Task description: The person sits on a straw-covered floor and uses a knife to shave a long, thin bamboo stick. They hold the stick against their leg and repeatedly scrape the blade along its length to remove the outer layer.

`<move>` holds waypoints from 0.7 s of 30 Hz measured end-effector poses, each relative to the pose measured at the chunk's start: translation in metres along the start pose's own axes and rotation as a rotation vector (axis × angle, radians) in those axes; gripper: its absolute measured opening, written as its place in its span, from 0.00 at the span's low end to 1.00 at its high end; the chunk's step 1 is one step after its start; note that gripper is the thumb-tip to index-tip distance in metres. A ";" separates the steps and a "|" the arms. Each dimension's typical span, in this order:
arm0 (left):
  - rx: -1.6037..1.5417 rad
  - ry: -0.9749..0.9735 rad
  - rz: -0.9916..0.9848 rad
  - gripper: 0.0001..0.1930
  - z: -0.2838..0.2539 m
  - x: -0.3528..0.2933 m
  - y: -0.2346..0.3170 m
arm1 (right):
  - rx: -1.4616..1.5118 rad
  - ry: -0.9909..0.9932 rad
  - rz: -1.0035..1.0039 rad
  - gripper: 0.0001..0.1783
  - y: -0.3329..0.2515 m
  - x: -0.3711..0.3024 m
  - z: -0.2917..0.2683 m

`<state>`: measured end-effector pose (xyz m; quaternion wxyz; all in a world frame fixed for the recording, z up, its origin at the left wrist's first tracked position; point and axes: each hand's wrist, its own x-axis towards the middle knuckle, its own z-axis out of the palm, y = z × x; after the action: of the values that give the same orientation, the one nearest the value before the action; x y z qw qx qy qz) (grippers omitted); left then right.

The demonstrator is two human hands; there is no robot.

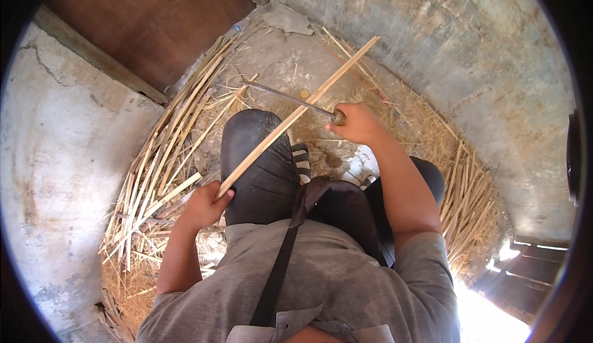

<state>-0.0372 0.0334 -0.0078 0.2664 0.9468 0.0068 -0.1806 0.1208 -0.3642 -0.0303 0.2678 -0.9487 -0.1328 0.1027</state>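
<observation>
A long pale bamboo strip [265, 142] slants from lower left to upper right across my bent knee. My left hand [208, 205] is closed around its lower end, thumb on top. In my right hand [356, 124] is the stubby handle of a long, narrow-bladed knife [281, 93]. The blade points to the left and crosses the strip above the knee; whether its edge bites into the wood cannot be seen. The strip's far end sticks out beyond the blade.
A heap of split strips [167, 139] lies along the left wall, and another pile [469, 201] lies at the right. Shavings litter the floor around my feet. Curved plastered walls [432, 40] stand close by, with a brown wooden panel [148, 22] at the upper left.
</observation>
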 end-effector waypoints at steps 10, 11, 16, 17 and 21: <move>-0.036 -0.014 0.028 0.26 -0.001 0.002 -0.001 | -0.180 -0.048 -0.184 0.21 -0.025 -0.006 0.016; -0.036 -0.029 0.021 0.26 -0.001 0.003 -0.002 | -0.136 -0.055 -0.148 0.21 -0.021 -0.003 0.017; -0.038 -0.009 0.039 0.25 0.004 0.005 -0.002 | 0.017 -0.003 0.000 0.23 0.004 0.009 0.015; -0.034 0.000 0.045 0.25 0.004 0.004 -0.002 | -0.017 -0.008 -0.009 0.23 0.002 0.008 0.015; -0.011 0.024 0.055 0.25 0.006 0.002 -0.003 | -0.170 -0.113 -0.094 0.24 -0.028 -0.001 0.013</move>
<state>-0.0379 0.0331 -0.0144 0.2763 0.9472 -0.0149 -0.1618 0.1111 -0.3348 -0.0261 0.1829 -0.9534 -0.2004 0.1316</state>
